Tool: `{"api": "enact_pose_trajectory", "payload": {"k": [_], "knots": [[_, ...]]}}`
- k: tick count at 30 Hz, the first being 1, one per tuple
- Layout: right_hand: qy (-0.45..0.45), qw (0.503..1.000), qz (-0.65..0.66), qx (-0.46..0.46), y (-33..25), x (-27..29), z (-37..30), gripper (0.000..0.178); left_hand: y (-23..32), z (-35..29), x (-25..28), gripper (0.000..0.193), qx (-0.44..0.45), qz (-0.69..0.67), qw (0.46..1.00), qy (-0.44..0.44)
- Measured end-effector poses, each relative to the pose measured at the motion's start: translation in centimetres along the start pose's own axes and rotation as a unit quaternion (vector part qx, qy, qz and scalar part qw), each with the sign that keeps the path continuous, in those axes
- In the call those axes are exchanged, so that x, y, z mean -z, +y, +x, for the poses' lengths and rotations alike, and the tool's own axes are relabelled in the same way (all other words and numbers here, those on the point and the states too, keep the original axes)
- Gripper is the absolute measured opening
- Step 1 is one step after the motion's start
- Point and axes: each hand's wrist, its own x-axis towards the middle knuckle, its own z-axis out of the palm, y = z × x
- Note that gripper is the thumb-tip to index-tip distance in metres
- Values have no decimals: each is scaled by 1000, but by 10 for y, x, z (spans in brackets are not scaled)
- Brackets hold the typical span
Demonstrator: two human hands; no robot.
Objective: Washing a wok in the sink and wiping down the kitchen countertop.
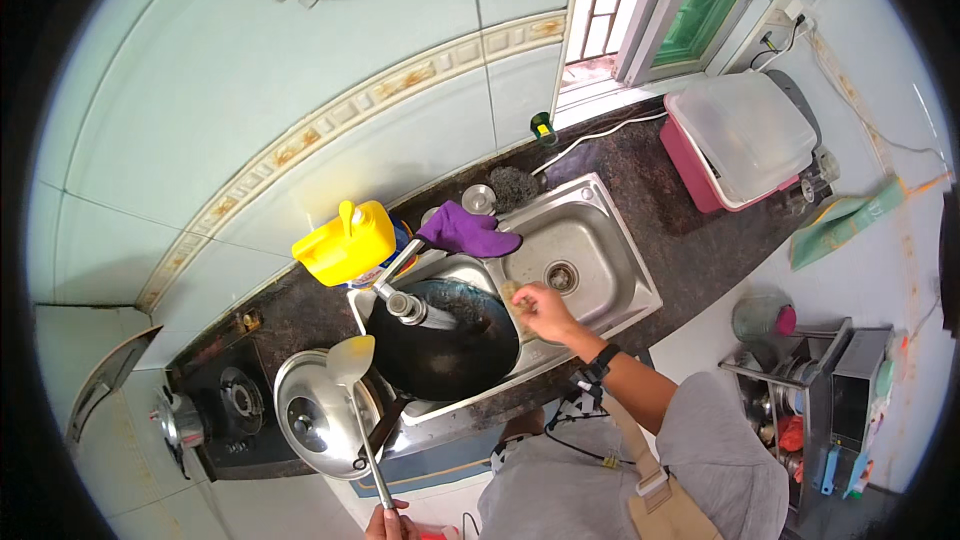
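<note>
My left hand (391,522), at the lower edge, is closed round the handle end of a metal spatula (350,360). The spatula's broad blade points away from me, above a steel pot lid (300,418) and next to the wok. My right hand (546,313) pinches a tan, rough-looking scrubber (515,297) over the divider between the two sink basins. A black wok (445,350) fills the left basin, its handle pointing toward me. Water runs into it from the faucet (404,307). A purple rubber glove (468,231) drapes behind the faucet.
The steel sink's right basin (610,260) shows its drain. Behind the sink stand a yellow jug (350,243) and a dark wire scourer (514,187). A pink bin with a pale lid (745,130) sits at the right. To the left is a gas stove (240,395); a dish rack (800,375) stands right.
</note>
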Motion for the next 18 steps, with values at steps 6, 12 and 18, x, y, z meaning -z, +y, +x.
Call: {"api": "enact_pose_trajectory", "payload": {"k": [6,12,18], "knots": [[51,998,-9,21,-34,62,19,26,-14,-21,-23,38,39,-40,998,9],[104,986,40,128,-52,31,30,21,-24,-36,-53,37,101,-9,994,47],[14,944,-280,-176,264,100,13,18,-56,21,-152,35,158,-61,984,-63]]}}
